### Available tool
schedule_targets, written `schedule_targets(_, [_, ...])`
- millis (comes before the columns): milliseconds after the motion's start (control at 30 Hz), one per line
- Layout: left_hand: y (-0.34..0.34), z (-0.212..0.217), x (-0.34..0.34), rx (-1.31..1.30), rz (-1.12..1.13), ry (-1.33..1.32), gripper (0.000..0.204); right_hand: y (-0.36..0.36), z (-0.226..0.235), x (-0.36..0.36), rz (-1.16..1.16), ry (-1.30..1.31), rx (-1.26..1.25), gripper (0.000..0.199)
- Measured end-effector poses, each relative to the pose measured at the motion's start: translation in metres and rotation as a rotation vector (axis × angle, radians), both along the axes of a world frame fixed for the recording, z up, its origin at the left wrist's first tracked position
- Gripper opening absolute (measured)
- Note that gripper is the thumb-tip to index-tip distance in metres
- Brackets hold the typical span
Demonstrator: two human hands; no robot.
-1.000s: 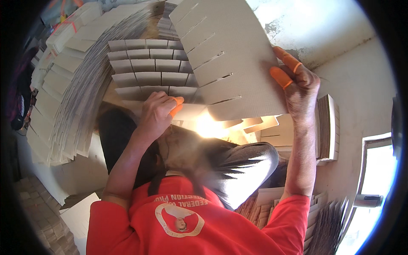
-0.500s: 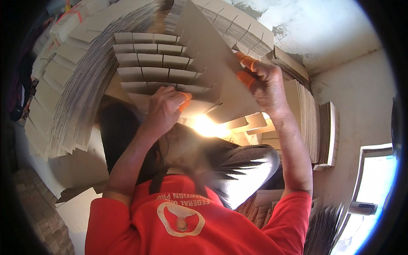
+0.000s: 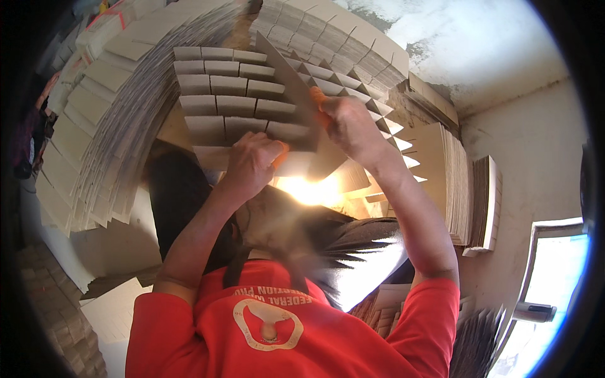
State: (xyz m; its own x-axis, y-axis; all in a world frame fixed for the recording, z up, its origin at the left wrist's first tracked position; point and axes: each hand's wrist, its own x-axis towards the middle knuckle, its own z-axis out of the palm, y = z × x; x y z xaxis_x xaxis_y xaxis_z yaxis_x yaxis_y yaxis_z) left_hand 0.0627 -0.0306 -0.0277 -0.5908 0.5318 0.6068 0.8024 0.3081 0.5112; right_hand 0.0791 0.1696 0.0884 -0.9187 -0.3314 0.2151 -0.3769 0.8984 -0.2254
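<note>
A cardboard divider grid (image 3: pixel 236 104), made of slotted strips standing in rows, is held up in front of me. My left hand (image 3: pixel 251 165), an orange cover on one digit, is closed on the grid's near edge. My right hand (image 3: pixel 353 126), also with orange finger covers, pinches a long cardboard strip (image 3: pixel 288 82) that stands on edge across the rows. Grid cells show on both sides of that strip. The right hand's fingertips are partly hidden behind it, and where its lower edge meets the rows I cannot tell.
Tall fanned stacks of cardboard strips (image 3: pixel 135 94) curve along the left. More slotted stacks (image 3: pixel 334 38) lie at the back, and upright cardboard sheets (image 3: pixel 457 183) lean by the right wall. A bright light (image 3: pixel 309 189) glows below the grid. My crossed legs (image 3: pixel 353 239) are beneath.
My right hand has moved left with the strip, which now stands more upright across the rows. Cells on its right side have come into view. My left hand keeps its hold, slightly shifted.
</note>
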Motion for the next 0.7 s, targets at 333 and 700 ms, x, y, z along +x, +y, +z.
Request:
schedule_targets(333, [-0.001,0.019,0.007,-0.183,0.064,-0.020,0.015,0.004,0.015,0.036,-0.074,-0.279,-0.182,0.016])
schedule_targets(700, [0.020,0.024,0.015,-0.189,0.020,0.086,0.015,0.014,-0.043,0.077,0.024,-0.075,0.212,0.069])
